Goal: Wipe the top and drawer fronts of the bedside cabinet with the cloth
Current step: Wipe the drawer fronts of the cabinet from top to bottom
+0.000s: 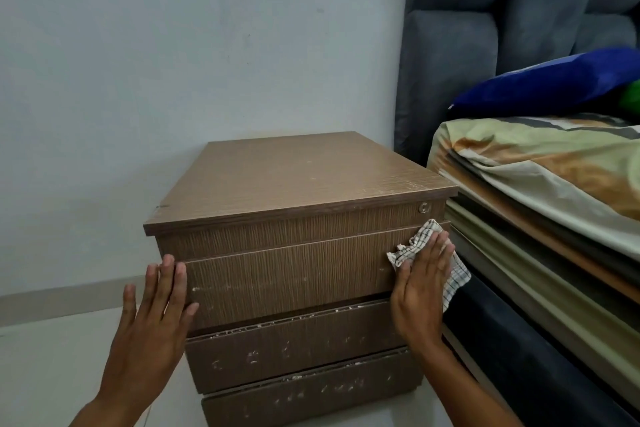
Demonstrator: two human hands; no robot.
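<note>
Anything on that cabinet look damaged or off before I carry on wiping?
Yes. White scuffs or flecks mark the two lower drawer fronts, with crumbly white bits along their top edges, as if the laminate is chipping. A small chip shows on the cabinet top at its left edge. The right hand presses the cloth on an upper drawer.

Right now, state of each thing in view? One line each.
cabinet top: bare, nothing on it.
upper drawer fronts: closed, few white specks.
lower two drawer fronts: closed, white specks and crumbs.
lock: no key in it.
cloth: crumpled, pressed on drawer's right end.
right hand: flat on cloth.
left hand: open, at cabinet's left edge.
</note>
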